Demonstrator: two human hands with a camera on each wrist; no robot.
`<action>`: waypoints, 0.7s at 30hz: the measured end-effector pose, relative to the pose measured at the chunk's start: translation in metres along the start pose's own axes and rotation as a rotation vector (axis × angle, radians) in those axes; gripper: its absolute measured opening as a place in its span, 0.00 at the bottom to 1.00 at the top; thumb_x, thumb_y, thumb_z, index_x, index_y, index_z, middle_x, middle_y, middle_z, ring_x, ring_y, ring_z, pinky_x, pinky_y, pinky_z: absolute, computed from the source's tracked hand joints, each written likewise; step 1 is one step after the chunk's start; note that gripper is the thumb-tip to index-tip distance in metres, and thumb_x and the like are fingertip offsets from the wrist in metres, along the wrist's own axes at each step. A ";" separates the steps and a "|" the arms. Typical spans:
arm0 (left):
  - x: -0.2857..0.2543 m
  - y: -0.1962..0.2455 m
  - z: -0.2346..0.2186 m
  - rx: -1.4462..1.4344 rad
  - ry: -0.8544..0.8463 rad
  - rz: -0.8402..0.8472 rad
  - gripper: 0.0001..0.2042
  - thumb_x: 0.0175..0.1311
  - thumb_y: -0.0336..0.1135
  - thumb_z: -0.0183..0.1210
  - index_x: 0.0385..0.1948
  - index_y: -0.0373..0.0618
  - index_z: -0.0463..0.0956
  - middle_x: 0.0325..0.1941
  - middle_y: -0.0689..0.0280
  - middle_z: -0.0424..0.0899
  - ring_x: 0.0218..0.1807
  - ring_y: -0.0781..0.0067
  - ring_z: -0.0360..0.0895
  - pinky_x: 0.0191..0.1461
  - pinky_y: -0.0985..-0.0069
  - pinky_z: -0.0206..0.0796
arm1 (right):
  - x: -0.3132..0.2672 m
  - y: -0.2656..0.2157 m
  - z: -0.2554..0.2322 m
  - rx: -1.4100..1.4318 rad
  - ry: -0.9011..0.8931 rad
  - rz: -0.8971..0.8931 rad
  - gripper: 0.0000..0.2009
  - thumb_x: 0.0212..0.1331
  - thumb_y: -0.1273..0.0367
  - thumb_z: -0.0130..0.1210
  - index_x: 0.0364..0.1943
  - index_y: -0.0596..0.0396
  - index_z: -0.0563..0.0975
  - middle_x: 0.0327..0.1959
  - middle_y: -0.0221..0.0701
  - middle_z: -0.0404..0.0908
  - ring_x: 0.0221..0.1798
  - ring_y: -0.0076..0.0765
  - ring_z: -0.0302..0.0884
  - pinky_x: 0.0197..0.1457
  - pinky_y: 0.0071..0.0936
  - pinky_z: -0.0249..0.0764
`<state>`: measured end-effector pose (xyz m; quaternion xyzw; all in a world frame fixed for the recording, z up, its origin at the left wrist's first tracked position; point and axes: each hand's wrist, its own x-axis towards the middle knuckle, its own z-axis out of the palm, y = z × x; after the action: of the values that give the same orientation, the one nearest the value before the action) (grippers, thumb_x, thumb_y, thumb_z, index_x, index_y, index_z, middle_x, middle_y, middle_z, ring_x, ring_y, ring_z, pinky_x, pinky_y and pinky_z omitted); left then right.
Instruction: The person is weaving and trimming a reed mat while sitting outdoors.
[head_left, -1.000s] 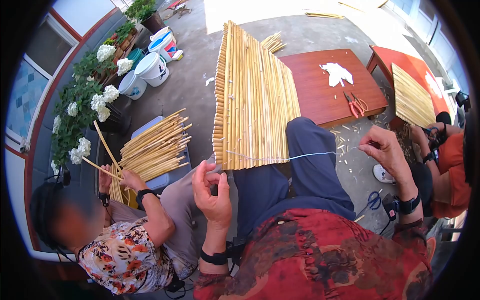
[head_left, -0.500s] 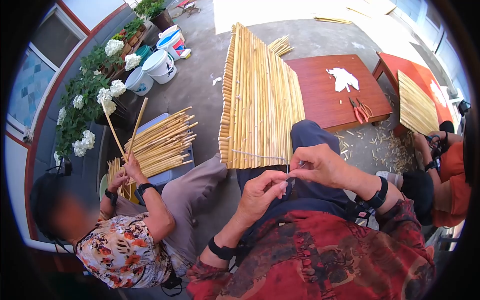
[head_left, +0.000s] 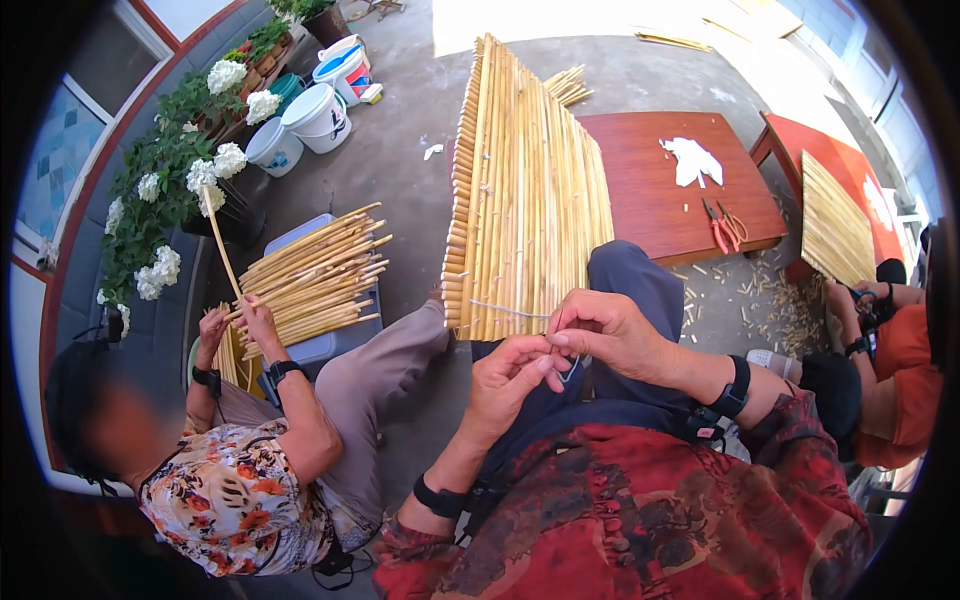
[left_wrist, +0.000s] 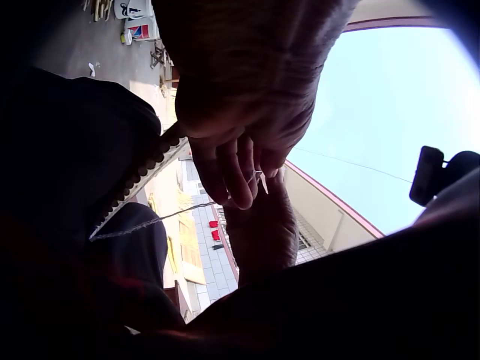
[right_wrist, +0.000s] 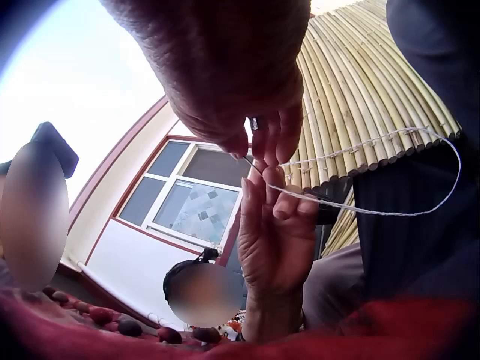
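Concrete yard, white buckets [head_left: 312, 112], lids on

My reed mat [head_left: 525, 190] runs from my lap up the middle of the frame onto the concrete floor [head_left: 400, 190]. At upper right the red table [head_left: 650, 200] carries white scraps [head_left: 693, 160] and red pliers [head_left: 720, 222]. Buckets [head_left: 310, 115] stand upper left.

red table [head_left: 640, 200] | pliers [head_left: 718, 224] | 3 buckets [head_left: 318, 115] | flowers [head_left: 165, 195]
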<state>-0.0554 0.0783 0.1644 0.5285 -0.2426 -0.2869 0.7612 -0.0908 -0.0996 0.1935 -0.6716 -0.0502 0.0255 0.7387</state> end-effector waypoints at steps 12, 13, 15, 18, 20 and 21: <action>-0.001 -0.029 -0.031 0.182 0.417 0.221 0.25 0.53 0.27 0.56 0.53 0.34 0.58 0.52 0.60 0.67 0.54 0.70 0.65 0.58 0.74 0.56 | 0.046 -0.014 0.013 -0.953 -0.101 -0.339 0.07 0.51 0.67 0.52 0.33 0.50 0.75 0.26 0.34 0.72 0.30 0.44 0.73 0.32 0.35 0.70; 0.004 -0.028 -0.028 0.180 0.417 0.220 0.25 0.53 0.27 0.56 0.53 0.34 0.58 0.52 0.60 0.67 0.54 0.70 0.65 0.58 0.74 0.56 | 0.048 -0.014 0.013 -0.954 -0.102 -0.338 0.07 0.51 0.67 0.52 0.33 0.50 0.75 0.26 0.34 0.72 0.30 0.44 0.73 0.32 0.35 0.70; 0.013 -0.030 -0.021 0.015 0.423 0.137 0.23 0.54 0.25 0.55 0.52 0.34 0.59 0.52 0.61 0.68 0.53 0.73 0.65 0.57 0.76 0.56 | 0.051 -0.014 0.010 -0.938 -0.106 -0.364 0.07 0.51 0.67 0.51 0.35 0.49 0.75 0.26 0.35 0.71 0.29 0.45 0.73 0.31 0.36 0.70; 0.018 -0.036 -0.014 0.037 0.485 0.181 0.18 0.56 0.24 0.53 0.49 0.34 0.64 0.47 0.64 0.71 0.49 0.77 0.68 0.52 0.79 0.60 | 0.052 -0.014 0.006 -0.953 -0.142 -0.339 0.09 0.52 0.69 0.52 0.39 0.48 0.75 0.25 0.33 0.68 0.29 0.43 0.72 0.30 0.34 0.69; 0.021 -0.035 -0.016 0.048 0.517 0.199 0.16 0.56 0.24 0.53 0.47 0.34 0.65 0.46 0.65 0.72 0.47 0.78 0.69 0.50 0.80 0.61 | 0.054 -0.017 0.005 -0.952 -0.172 -0.321 0.10 0.52 0.70 0.52 0.39 0.48 0.75 0.25 0.34 0.69 0.30 0.43 0.72 0.31 0.33 0.69; 0.021 -0.034 -0.016 0.041 0.519 0.204 0.16 0.56 0.24 0.53 0.47 0.34 0.66 0.45 0.65 0.72 0.45 0.78 0.69 0.48 0.81 0.62 | 0.055 -0.018 0.005 -0.950 -0.201 -0.303 0.10 0.52 0.70 0.52 0.40 0.49 0.75 0.26 0.34 0.70 0.30 0.43 0.72 0.31 0.33 0.69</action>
<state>-0.0355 0.0653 0.1282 0.5724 -0.0974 -0.0588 0.8121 -0.0374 -0.0909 0.2137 -0.9129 -0.2240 -0.0431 0.3386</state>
